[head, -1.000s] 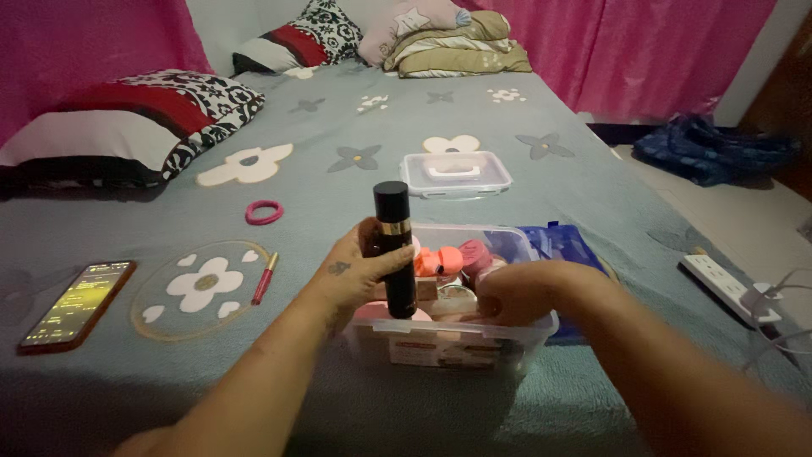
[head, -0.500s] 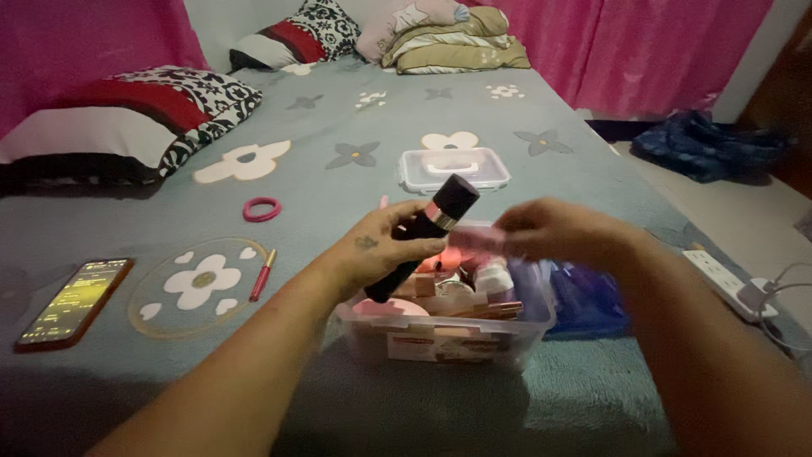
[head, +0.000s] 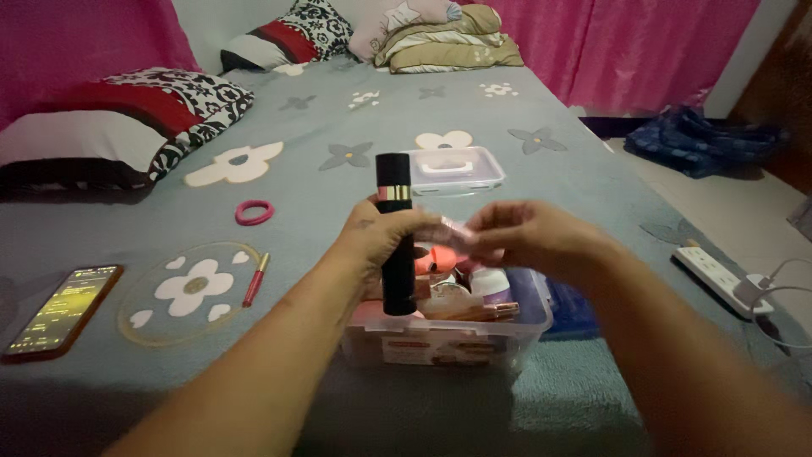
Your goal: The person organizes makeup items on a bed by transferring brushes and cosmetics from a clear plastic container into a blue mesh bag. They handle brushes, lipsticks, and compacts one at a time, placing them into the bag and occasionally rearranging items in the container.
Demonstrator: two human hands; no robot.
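I'm looking down at my left hand (head: 381, 235), which is wrapping around a tall black cylindrical bottle with a gold band (head: 395, 233). It's standing upright, long axis vertical, cap pointing up, base hanging just above the clear plastic storage box (head: 448, 343) full of cosmetics. My right hand (head: 529, 239) is sitting just beside it on the right, fingers pinching something small, pinkish and blurry, can't tell what. The two hands are nearly touching. Further out, the box's clear lid (head: 452, 169) is lying on the grey flowered bedspread (head: 321, 186), with a pink hair tie (head: 254, 211), a red lip pencil (head: 255, 278) and a lit phone (head: 57, 309) off left.
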